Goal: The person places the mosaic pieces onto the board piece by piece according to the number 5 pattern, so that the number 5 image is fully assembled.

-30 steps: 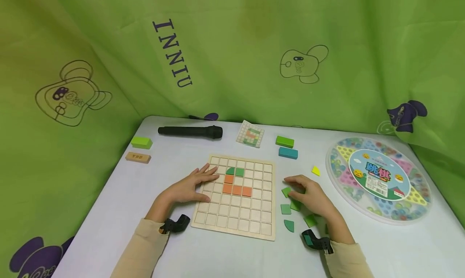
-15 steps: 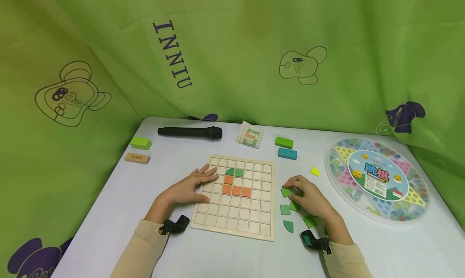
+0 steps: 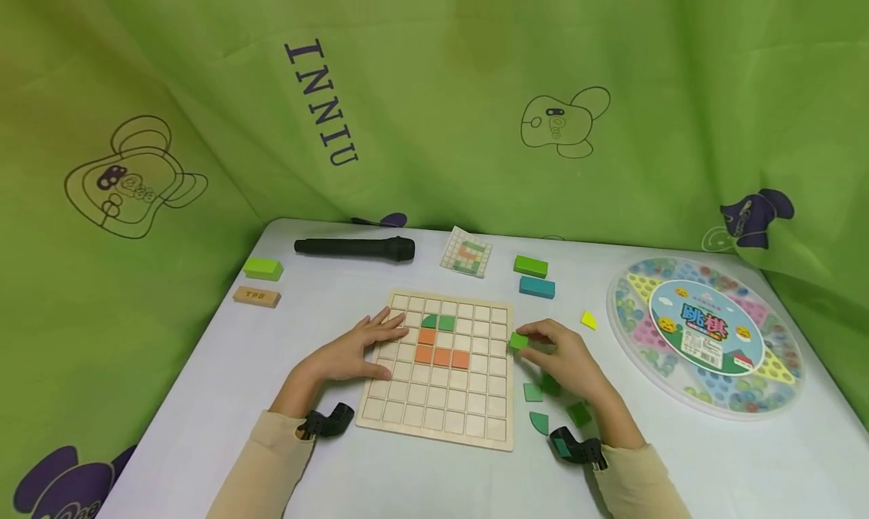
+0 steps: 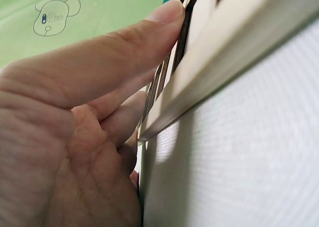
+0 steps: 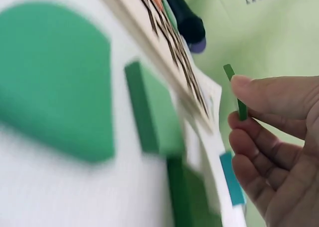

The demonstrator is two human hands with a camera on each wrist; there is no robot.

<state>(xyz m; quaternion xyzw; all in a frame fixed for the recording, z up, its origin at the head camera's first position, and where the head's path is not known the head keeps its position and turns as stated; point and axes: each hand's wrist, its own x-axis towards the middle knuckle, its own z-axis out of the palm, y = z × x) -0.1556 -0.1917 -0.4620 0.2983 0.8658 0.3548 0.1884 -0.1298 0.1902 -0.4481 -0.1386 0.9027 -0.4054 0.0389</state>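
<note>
- Six tiles sat in the grid board (image 3: 413, 413), between its middle and its far edge: a green quarter-round (image 3: 430, 321), a green square (image 3: 446, 323) and four orange squares (image 3: 442, 357).
- The pattern card (image 3: 466, 252), beyond the board's far edge, showed yellow and a second patch of green as well, so the work looked perhaps half done.
- The right hand (image 3: 563, 357) pinched a bright green tile (image 3: 519, 341) between thumb and fingertips at the board's right edge — apparently the next one to be placed.
- The left hand (image 3: 353, 351) lay across the board's left edge, fingers spread and gripping nothing, seemingly to steady it.
- Left over, right of the board: a loose quarter-round (image 3: 539, 422), a pale green square (image 3: 532, 392), two darker green tiles (image 3: 579, 413) and, farther out, a yellow tile (image 3: 588, 320).
- The card was too small to read cell by cell, so the exact count remaining could not be told.
- The left fingers covered some cells along the board's left side; the right hand shaded one loose tile and might have hidden others.
- The right wrist view blurred the nearest tile — and how high the pinched one hung was unclear.
</note>
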